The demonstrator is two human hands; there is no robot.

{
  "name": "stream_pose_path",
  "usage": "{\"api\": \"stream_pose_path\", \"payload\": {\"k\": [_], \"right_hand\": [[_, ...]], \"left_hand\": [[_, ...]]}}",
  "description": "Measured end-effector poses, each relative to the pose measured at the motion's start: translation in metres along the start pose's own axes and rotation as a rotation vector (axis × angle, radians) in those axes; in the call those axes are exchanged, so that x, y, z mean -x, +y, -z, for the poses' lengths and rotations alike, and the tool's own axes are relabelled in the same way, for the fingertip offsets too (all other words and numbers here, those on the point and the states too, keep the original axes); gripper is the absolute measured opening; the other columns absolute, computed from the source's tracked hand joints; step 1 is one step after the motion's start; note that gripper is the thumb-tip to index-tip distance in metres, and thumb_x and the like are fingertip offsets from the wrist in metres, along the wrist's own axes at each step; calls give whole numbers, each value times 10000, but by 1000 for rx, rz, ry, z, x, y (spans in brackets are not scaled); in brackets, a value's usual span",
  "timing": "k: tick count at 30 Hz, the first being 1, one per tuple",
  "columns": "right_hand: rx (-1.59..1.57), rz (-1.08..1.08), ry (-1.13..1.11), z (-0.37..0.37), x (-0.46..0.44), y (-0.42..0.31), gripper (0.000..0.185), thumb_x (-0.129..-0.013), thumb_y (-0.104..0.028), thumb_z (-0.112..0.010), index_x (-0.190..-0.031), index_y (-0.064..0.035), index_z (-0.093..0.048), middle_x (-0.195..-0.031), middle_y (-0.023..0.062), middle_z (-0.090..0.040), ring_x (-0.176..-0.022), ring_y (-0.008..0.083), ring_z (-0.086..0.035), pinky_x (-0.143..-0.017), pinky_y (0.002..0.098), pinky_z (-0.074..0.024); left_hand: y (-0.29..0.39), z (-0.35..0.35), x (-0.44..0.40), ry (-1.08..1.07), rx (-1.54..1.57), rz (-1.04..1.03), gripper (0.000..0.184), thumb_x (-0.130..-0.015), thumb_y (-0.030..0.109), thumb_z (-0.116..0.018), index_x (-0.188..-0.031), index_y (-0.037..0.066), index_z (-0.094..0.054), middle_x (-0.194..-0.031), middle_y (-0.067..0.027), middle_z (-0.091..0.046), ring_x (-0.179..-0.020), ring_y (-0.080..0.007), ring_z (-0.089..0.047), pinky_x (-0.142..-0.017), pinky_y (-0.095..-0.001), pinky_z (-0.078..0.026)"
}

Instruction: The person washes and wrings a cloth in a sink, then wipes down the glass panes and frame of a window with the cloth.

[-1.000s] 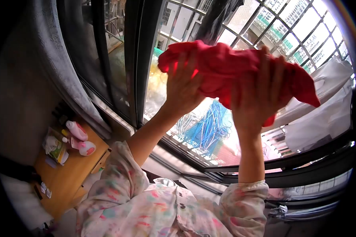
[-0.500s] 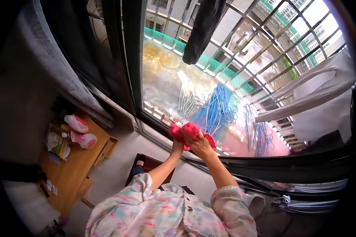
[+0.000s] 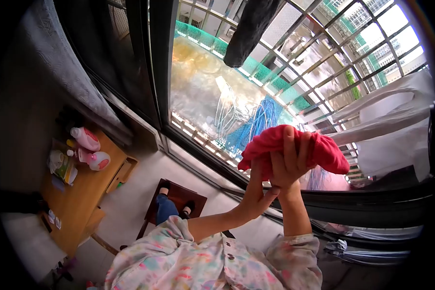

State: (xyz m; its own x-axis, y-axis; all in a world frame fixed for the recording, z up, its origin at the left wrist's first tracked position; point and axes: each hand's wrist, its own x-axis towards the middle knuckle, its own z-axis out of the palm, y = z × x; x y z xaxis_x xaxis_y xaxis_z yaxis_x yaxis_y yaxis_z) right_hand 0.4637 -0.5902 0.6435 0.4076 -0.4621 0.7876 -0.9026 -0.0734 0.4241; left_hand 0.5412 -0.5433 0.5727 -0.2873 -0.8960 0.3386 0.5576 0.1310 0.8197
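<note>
Head view, looking down over a floral shirt point(image 3: 179, 261): both forearms stretched out toward a dark window frame point(image 3: 203, 155), with a red cloth point(image 3: 321, 152) up at the fingers. Cloth bunched into a thick crosswise roll, resting against the right hand point(image 3: 289, 170) near its middle and jutting out past that hand on either side, the right end drooping slightly. Right hand partly closed, fingers slightly spread and bent across the near face of the cloth, keeping hold of it. Left hand point(image 3: 255, 199) lower and to the left, just below the left part of the roll; fingers fairly straight and pointing up to its lower edge, thumb beside the right wrist. Impossible to tell from this angle whether gripping the fabric or only steadying from below. Also impossible to tell whether touching the window with the cloth. Farther out, beyond the roll, blue strands point(image 3: 263, 118), green netting point(image 3: 256, 72) and metal bars; to the right, hanging white fabric point(image 3: 386, 145). Well apart on the left, a wooden desk point(image 3: 77, 212) with pink-and-white bottles point(image 3: 86, 139) on top. Down below, near the left forearm, feet point(image 3: 186, 209) on a dark red stool point(image 3: 180, 194).
</note>
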Motion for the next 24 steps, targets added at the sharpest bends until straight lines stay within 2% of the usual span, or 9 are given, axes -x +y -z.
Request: {"api": "stream_pose_path", "payload": {"k": [1,2,6,8,10,13,16,19,24], "right_hand": [[-49,34,8,-14,-7,-11,61,-801,-185,-639,-754,-185,-601,-1179,21,-630,-1190,270,-513,-958,442,-371],[-98,67,15,-26,-14,-22,70,-787,-176,-638,-739,-186,-589,-1174,14,-634,-1180,242,-524,-951,427,-376],[-218,159,-6,-83,-25,-69,218,-713,-225,-610,-916,-173,-672,-1237,10,-596,-1186,197,-504,-981,441,-334],[-198,242,-103,-113,-17,-100,330,-729,-260,-561,-1034,-167,-649,-1326,24,-512,-1260,185,-417,-1013,480,-278],[-209,358,-257,-133,-7,-127,354,-739,-284,-548,-1071,-187,-622,-1416,29,-415,-1316,190,-351,-1016,489,-258],[-112,617,-457,-171,52,-160,479,-793,-273,-476,-1252,-147,-539,-1434,28,-380,-1365,181,-258,-1082,519,-153],[-76,835,-649,-184,145,-162,531,-806,-275,-474,-1320,-142,-487,-1414,-2,-395,-1371,164,-240,-1119,505,-93],[-97,821,-740,-158,219,-136,513,-821,-282,-465,-1311,-135,-492,-1397,-17,-421,-1359,144,-264,-1132,460,-98],[-151,741,-877,-89,307,-63,479,-836,-246,-440,-1290,-109,-505,-1377,-14,-449,-1337,135,-300,-1126,375,-140]], "left_hand": [[-3,4,-2,40,-19,23,881,-918,435,-481,-1423,-61,45,-1483,-232,-89,-1391,-319,-93,-1106,-397,-131],[-3,14,-10,148,-22,37,939,-896,526,-474,-1429,-50,42,-1481,-224,-101,-1389,-308,-102,-1107,-395,-127],[-83,99,-8,233,56,74,989,-852,666,-432,-1442,-8,-13,-1490,-137,-103,-1381,-247,-133,-1107,-357,-142],[-107,136,-17,413,129,8,916,-874,626,-448,-1448,25,-61,-1465,-109,-179,-1349,-212,-216,-1101,-370,-197],[-60,146,-48,558,14,108,793,-933,595,-326,-1449,38,-95,-1456,-130,-225,-1333,-203,-276,-1074,-354,-263],[-115,202,-46,648,-46,116,623,-979,518,-256,-1410,69,-251,-1387,-85,-359,-1245,-175,-408,-1029,-338,-338],[-179,235,-13,641,624,400,570,-973,491,-274,-1385,102,-325,-1338,-48,-442,-1211,-196,-451,-1023,-340,-358],[-224,187,25,765,789,561,555,-972,481,-265,-1364,106,-381,-1379,-74,-427,-1234,-221,-444,-1038,-364,-354],[-240,92,72,665,1089,816,498,-971,474,-299,-1269,109,-461,-1253,-68,-526,-1160,-224,-509,-1011,-382,-389]]}}
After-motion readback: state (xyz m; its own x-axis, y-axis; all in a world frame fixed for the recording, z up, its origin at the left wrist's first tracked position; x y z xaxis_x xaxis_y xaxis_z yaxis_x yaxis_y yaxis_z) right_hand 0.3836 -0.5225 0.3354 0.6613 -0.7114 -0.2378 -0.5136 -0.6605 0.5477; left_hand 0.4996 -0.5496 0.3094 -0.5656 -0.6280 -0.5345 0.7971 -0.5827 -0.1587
